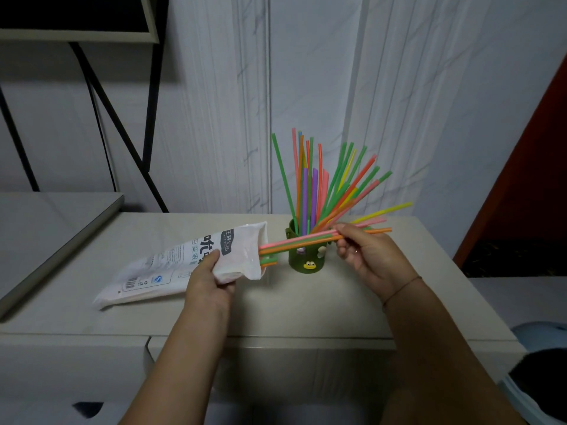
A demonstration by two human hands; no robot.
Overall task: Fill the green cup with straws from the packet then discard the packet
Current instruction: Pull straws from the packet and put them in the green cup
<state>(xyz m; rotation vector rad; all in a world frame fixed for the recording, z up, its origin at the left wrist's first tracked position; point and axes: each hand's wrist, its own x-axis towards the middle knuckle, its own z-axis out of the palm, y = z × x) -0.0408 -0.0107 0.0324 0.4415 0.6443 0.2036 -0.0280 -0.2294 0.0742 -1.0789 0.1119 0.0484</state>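
A green cup point(306, 260) with small stickers stands on the pale cabinet top point(306, 302), and several coloured straws point(319, 185) fan out of it. To its left lies a white plastic straw packet point(171, 265), its open mouth towards the cup. My left hand point(208, 283) grips the packet near that mouth. My right hand point(365, 250) pinches a small bunch of pink, orange and green straws point(294, 242) held level in front of the cup. Their left ends are still inside the packet's mouth.
A white marbled wall rises just behind the cup. A black metal frame point(129, 118) stands at the back left beside a lower grey surface point(46, 228). A red panel point(534, 179) is at the right. The cabinet's front edge runs under my forearms.
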